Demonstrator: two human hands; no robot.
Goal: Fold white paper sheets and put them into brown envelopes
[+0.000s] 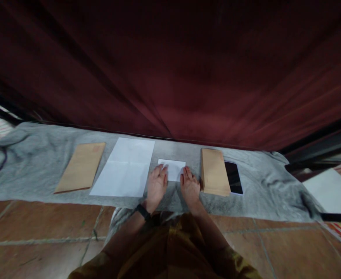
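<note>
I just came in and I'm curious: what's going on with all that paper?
Someone's left hand and right hand rest on a small white paper, near its two sides. Left of it lie a larger creased sheet and some brown paper, maybe envelopes. Right of it are a brown stack and a phone. These things lie on a gray cloth.

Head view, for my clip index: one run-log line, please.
left hand, right hand: on small white paper | smartphone: beside brown envelope stack

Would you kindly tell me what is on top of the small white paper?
The fingers of the left hand and right hand lie over opposite sides of the small white paper. Its middle shows between them; whatever they cover cannot be seen.
</note>
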